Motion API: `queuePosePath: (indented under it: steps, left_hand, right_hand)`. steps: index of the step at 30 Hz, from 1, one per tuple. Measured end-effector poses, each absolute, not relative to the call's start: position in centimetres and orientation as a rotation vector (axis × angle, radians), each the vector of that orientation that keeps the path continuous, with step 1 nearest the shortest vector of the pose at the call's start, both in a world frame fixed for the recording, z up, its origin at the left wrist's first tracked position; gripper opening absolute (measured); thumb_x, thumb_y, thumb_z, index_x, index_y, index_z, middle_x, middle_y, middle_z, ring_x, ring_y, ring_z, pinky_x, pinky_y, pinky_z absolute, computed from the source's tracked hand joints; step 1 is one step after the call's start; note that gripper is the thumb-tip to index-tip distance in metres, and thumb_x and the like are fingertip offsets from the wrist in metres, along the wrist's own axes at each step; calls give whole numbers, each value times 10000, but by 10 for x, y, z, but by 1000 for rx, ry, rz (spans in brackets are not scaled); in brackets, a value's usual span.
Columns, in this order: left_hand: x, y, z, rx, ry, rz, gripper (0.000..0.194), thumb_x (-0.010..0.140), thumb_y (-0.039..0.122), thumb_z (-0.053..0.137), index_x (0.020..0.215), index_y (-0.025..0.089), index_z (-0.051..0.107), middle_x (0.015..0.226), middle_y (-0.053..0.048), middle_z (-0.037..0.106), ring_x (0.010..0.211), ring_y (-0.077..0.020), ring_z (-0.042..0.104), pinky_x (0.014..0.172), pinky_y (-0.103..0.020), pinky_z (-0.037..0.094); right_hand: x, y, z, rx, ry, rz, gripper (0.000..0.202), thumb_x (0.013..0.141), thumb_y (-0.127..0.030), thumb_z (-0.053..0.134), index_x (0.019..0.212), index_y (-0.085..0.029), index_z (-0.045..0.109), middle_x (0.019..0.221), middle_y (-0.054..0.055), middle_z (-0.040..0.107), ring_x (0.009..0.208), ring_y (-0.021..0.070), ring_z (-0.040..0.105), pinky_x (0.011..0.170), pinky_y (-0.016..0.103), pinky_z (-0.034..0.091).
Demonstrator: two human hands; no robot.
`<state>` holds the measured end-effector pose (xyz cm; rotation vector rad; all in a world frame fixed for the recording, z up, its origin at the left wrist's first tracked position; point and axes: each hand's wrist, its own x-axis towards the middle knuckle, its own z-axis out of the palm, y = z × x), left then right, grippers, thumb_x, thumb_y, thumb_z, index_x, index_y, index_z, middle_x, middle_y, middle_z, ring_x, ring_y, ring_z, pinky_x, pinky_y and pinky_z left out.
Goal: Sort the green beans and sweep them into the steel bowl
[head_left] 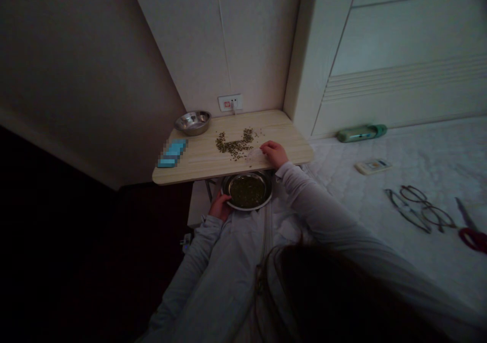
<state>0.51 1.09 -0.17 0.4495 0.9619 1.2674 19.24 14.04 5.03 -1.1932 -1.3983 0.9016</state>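
Note:
My left hand (220, 207) grips the rim of a round metal bowl (227, 186) at my lap, just under the table's front edge. Small dark green grains or beans (248, 191) cover the inside of that bowl. On the small wooden table (198, 165), my right hand (274, 153) has its fingers pinched on a thin see-through piece (254, 153), perhaps plastic; its exact kind is unclear. Left of this hand, similar green beans (234, 146) lie scattered in a loose curved patch on the tabletop.
An shiny metal bowl (193, 123) and a blurred-out blue phone-like object (172, 153) are at the table's left. A wall socket (230, 102) is behind. On the bed (342, 191) lie a green case (361, 133), a remote (373, 166), glasses (414, 195) and red-handled scissors (474, 239).

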Motion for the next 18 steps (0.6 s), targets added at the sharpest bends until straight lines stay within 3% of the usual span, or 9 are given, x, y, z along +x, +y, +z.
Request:
queuePosePath:
  steps: [18]
  left_hand:
    - [5,11,1,431,974,1261,472,538,54,480,964,255,477,711,30,593,743,-162,545,647,-305,444]
  right_hand:
    - [192,136,54,-1210,-1411,866,176,561,-307,446,594,-152,522,510,-41,470,522,72,406,557,223,328]
